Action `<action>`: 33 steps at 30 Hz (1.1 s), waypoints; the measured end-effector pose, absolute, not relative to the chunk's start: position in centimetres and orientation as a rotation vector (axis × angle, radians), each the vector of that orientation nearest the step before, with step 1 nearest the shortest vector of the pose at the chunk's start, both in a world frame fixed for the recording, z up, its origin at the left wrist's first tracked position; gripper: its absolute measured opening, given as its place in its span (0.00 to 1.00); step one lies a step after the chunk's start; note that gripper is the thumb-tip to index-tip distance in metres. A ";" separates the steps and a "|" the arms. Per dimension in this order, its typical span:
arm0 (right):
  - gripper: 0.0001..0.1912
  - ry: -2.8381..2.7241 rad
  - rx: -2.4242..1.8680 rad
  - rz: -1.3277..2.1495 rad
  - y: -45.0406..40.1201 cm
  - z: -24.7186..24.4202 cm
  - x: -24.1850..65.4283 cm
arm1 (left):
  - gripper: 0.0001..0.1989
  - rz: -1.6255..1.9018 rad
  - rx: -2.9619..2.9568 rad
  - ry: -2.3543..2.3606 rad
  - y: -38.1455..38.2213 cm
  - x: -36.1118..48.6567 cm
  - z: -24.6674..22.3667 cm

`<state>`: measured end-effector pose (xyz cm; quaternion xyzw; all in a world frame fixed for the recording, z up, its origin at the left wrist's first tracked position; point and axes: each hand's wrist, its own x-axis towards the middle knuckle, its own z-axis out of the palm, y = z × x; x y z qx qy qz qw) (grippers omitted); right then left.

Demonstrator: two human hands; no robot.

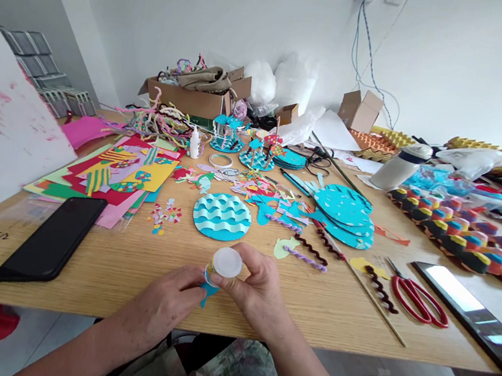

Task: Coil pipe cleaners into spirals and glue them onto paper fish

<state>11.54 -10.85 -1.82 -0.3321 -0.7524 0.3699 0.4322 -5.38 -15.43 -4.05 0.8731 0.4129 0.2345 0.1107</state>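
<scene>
Near the table's front edge, my right hand (260, 288) is closed around a small cylinder with a round white end (228, 263); some yellow shows on its side. My left hand (172, 292) pinches a small blue paper piece (209, 294) just below the cylinder. The cylinder's far end meets or overlaps the blue paper, and fingers hide the contact. Beyond the hands lies a round blue disc (220, 233) with pale wavy strips across it. To its right are a pale green fish cutout (284, 247) and several twisted brown and purple pipe cleaners (311, 259).
A black phone (50, 239) lies at left by stacked coloured paper (149, 190). Blue discs (345, 209), a wooden stick (375, 300), red-handled scissors (421, 300) and a tablet (470, 315) lie at right. Farther back stand a glue bottle (194, 143), finished pieces and a cardboard box (192, 101).
</scene>
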 end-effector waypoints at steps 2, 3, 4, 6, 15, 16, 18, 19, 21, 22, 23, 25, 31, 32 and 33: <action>0.11 -1.879 -0.805 0.943 -10.9 -1.8 11.6 | 0.12 0.670 2.572 1.225 -15.4 -5.4 -4.1; 0.11 -1.883 -0.797 0.952 -11.0 -1.8 11.6 | 0.12 0.666 2.573 1.230 -15.5 -5.4 -4.1; 0.11 -1.888 -0.796 0.955 -11.0 -1.7 11.7 | 0.12 0.667 2.571 1.235 -15.5 -5.4 -4.1; 0.10 -1.889 -0.805 0.944 -11.0 -1.7 11.8 | 0.12 0.675 2.570 1.237 -15.5 -5.5 -4.1; 0.10 -1.898 -0.822 0.930 -11.0 -1.7 11.9 | 0.12 0.701 2.542 1.226 -15.4 -5.4 -3.9; 0.10 -1.898 -0.815 0.933 -11.0 -1.7 11.9 | 0.12 0.706 2.540 1.224 -15.4 -5.4 -3.9; 0.10 -1.900 -0.797 0.958 -11.0 -1.7 12.0 | 0.12 0.709 2.534 1.224 -15.4 -5.5 -3.9; 0.10 -1.900 -0.795 0.969 -11.0 -1.7 12.0 | 0.12 0.708 2.531 1.225 -15.4 -5.5 -3.9; 0.10 -1.896 -0.808 0.972 -10.9 -1.7 12.2 | 0.12 0.710 2.530 1.222 -15.5 -5.5 -3.9; 0.09 -1.889 -0.820 0.967 -10.9 -1.7 12.3 | 0.12 0.710 2.532 1.219 -15.4 -5.5 -4.0; 0.09 -1.880 -0.829 0.965 -10.9 -1.7 12.3 | 0.12 0.710 2.533 1.221 -15.4 -5.5 -4.0; 0.08 -1.852 -0.839 0.966 -10.8 -1.8 12.4 | 0.13 0.718 2.539 1.223 -15.4 -5.4 -4.0; 0.08 -1.835 -0.829 0.999 -10.8 -2.1 12.0 | 0.13 0.700 2.591 1.207 -15.4 -5.4 -4.0; 0.08 -1.840 -0.819 1.007 -11.0 -2.1 12.0 | 0.13 0.694 2.599 1.200 -15.3 -5.4 -4.0; 0.08 -1.847 -0.806 1.017 -11.1 -2.0 12.0 | 0.13 0.690 2.605 1.192 -15.3 -5.4 -3.9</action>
